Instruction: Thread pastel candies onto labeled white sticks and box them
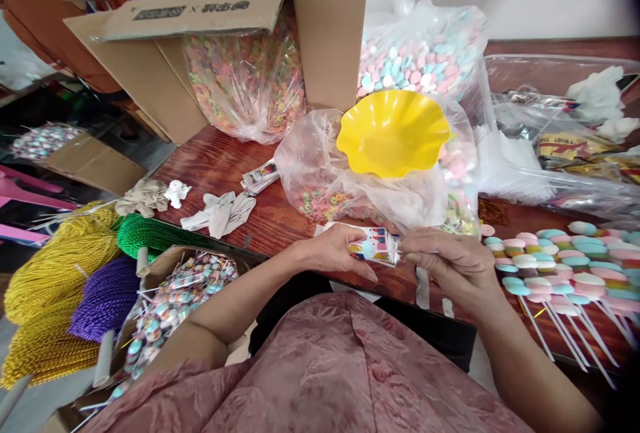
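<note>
My left hand (pixel 337 251) grips a small printed packet (pixel 373 246) with a blue, white and red pattern, thumb and fingers on either side of it. My right hand (pixel 453 261) is closed in a pinch at the packet's right end. A thin white stick (pixel 425 251) shows at its fingertips; whether its other end is inside the packet I cannot tell. Both hands are just above the table's front edge. Beside the right hand lie rows of pastel candy skewers (pixel 555 266) on white sticks.
A yellow wavy bowl (pixel 395 133) rests on plastic bags of candy (pixel 320 186). Behind stands an open carton (pixel 330 39) holding a bag of ring candies (pixel 245 79). Gloves (pixel 220 214) lie left. Below are a box of wrapped skewers (pixel 165 306) and cord bundles (pixel 60 266). Another person (pixel 55 33) is far left.
</note>
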{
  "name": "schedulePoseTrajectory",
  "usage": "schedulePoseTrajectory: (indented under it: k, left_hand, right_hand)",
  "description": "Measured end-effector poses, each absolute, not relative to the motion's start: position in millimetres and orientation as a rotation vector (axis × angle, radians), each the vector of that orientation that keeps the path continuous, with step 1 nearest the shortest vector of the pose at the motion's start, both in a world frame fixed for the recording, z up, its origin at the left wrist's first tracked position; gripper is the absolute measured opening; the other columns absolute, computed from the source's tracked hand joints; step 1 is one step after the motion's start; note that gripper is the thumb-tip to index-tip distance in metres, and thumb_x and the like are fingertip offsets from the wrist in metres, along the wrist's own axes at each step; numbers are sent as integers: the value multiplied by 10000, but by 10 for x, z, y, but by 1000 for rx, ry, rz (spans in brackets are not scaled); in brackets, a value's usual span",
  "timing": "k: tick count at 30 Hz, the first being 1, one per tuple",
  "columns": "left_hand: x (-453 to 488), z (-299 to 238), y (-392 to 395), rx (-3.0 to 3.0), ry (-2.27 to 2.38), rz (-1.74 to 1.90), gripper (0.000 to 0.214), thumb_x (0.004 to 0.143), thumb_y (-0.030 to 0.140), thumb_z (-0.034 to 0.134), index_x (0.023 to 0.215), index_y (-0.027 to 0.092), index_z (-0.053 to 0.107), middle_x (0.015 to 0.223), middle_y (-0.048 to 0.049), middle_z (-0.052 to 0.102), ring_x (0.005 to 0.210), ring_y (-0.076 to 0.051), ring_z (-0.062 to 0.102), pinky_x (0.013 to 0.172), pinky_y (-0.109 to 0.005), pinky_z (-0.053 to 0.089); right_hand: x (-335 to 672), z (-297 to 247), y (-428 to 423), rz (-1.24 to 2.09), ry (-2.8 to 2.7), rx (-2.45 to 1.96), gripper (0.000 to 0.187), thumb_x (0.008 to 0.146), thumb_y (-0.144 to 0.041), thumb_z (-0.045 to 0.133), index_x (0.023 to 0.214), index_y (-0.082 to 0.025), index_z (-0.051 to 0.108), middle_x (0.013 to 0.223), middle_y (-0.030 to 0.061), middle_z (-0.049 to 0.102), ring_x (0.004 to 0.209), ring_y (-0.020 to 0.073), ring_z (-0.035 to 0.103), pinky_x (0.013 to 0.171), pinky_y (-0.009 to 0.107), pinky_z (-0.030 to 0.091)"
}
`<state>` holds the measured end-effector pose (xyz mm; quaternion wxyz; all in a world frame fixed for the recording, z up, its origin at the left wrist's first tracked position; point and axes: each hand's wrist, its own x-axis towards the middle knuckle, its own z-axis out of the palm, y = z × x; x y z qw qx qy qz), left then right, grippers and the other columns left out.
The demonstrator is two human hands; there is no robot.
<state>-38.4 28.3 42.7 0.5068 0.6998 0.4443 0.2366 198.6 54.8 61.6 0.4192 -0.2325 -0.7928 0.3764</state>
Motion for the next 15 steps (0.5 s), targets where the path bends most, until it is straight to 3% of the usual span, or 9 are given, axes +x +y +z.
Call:
schedulePoseTrajectory:
  k: [5,11,15]
  left_hand:
    - [-310,393,265,1686,1065,605,379,649,429,837,821,140,664,756,30,598,714,-114,517,654,-216,421]
    - [-180,382,228,1697,1044,595,208,718,303,754,786,134,653,725,31,562,700,-102,487,648,-214,397]
    - [-334,577,292,1380,928,672,494,683,357,817,1119,175,673,892,-18,654,778,-119,568,705,-233,442]
  right_hand:
    - [1796,489,377,883,-1918,-670,138,873,-198,647,909,-292,742,801,-12,759,718,168,715,655,281,551]
    - [1604,240,349,988,-1937,-726,172,911,-289,597,808,-226,719,740,12,727,660,150,660,649,269,502]
    - [1735,403,578,1265,-1878,-763,235,887,-401,631,774,-214,717,686,8,676,616,140,598,600,262,472]
